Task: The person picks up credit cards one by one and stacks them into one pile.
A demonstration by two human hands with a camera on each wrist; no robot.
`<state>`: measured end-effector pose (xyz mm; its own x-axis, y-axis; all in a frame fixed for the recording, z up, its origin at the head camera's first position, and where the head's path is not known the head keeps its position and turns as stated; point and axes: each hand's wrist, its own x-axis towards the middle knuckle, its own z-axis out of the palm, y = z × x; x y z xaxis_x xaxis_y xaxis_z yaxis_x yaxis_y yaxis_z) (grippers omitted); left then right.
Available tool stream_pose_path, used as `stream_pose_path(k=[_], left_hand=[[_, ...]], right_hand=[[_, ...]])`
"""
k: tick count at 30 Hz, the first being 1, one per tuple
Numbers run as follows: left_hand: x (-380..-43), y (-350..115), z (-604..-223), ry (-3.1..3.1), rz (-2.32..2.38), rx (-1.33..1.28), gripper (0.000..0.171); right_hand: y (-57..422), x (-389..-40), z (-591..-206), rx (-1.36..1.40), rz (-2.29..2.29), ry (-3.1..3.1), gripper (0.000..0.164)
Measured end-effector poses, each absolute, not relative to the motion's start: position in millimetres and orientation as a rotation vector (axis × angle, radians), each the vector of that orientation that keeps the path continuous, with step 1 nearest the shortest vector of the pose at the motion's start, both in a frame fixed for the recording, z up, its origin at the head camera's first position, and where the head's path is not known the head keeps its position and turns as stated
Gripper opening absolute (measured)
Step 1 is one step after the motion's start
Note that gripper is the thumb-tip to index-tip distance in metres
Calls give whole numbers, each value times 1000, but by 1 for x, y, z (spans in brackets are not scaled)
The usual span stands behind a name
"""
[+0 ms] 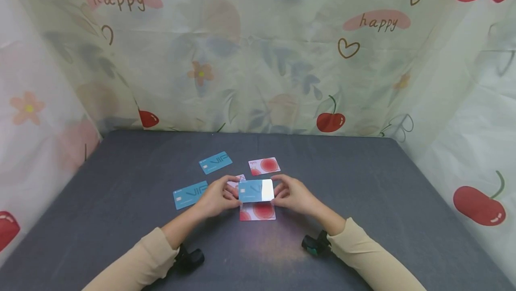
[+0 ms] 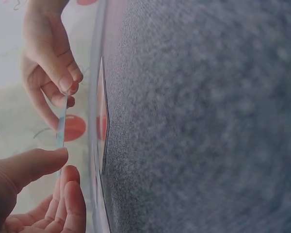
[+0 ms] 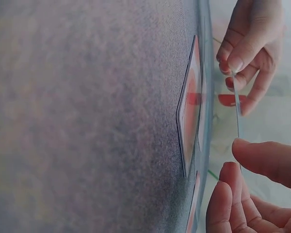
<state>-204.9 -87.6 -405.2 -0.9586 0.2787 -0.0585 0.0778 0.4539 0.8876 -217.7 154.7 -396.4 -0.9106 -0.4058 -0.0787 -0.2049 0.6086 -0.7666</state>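
Note:
In the head view a blue card (image 1: pixel 249 191) with a chip is held level above the table, a bright white glare across its right end. My left hand (image 1: pixel 217 198) pinches its left edge between thumb and fingers. At the opposite edge, my right hand (image 1: pixel 297 196) pinches it the same way. Both wrist views show the card (image 2: pixel 61 127) edge-on, raised off the dark surface. Below it lies a pink card with red circles (image 1: pixel 258 213), its upper part hidden. Another pink card (image 1: pixel 242 177) is mostly covered by the left fingers and the held card.
Two blue cards lie to the left, one farther back (image 1: pixel 215 162) and one beside the left hand (image 1: pixel 188 195). A pink card (image 1: pixel 264 166) lies behind the held one. Dark grey cloth covers the table (image 1: pixel 346 170), with a patterned curtain (image 1: pixel 258 58) around its back and sides.

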Motion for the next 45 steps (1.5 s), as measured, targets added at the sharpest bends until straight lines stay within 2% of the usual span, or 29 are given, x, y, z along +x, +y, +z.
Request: stream_pose_path(k=[18,45], left_hand=[[-202,-89,-403,2512,1454,321,54],[-196,-90,-403,2533,1335,463,53]], right_hand=[[155,-212,-396,-488,-1173,2569,62],[159,-208,-397,-532,-1088,2534,55]])
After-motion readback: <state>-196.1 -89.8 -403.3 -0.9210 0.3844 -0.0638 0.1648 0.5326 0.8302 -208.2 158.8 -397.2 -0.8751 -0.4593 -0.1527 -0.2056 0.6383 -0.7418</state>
